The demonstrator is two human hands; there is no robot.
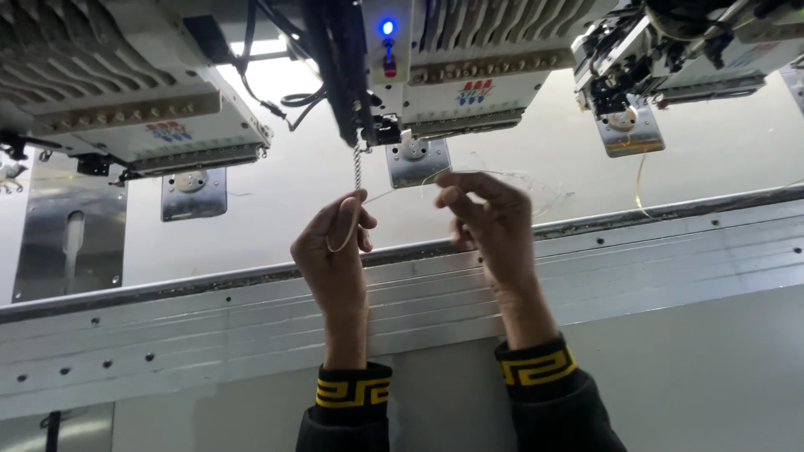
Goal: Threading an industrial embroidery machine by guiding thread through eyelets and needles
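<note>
While both hands pinch a thread, it spans taut between them
Left hand (335, 243) and right hand (490, 222) grip the thread (394, 192) by the fingertips, keeping it straight; the machine head (456, 92) hangs at 12 o'clock, the rail (670, 251) at 4

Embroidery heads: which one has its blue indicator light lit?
The middle embroidery head, directly above the two hands holding a thin thread. Its blue light glows; the left head and right head show none.
</note>
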